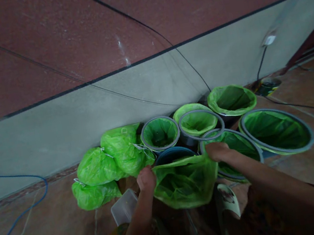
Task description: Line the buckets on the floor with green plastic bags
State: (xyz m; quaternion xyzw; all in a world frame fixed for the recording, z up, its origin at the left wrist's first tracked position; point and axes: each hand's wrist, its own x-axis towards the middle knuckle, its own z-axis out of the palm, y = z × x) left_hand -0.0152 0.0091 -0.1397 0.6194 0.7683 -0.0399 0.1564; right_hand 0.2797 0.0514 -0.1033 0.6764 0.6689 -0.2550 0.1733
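Observation:
A green bin bag (186, 184) is stretched wide between my two hands, its mouth facing up. My left hand (146, 178) grips the left end of the rim, and my right hand (216, 151) is closed on the right end. Just behind the bag stands a blue bin (173, 153), partly hidden by it. To the right, a bin with a grey rim (254, 147) and a green liner sits close beside my right hand. What lies inside the held bag cannot be made out.
Tied green bags (97, 167) are heaped on the left by the wall. Several lined bins, one with a wide rim (278, 131), stand along the right. A clear plastic tub (125, 207) lies near my left forearm. A blue hose (22, 212) and black cables cross the floor and wall.

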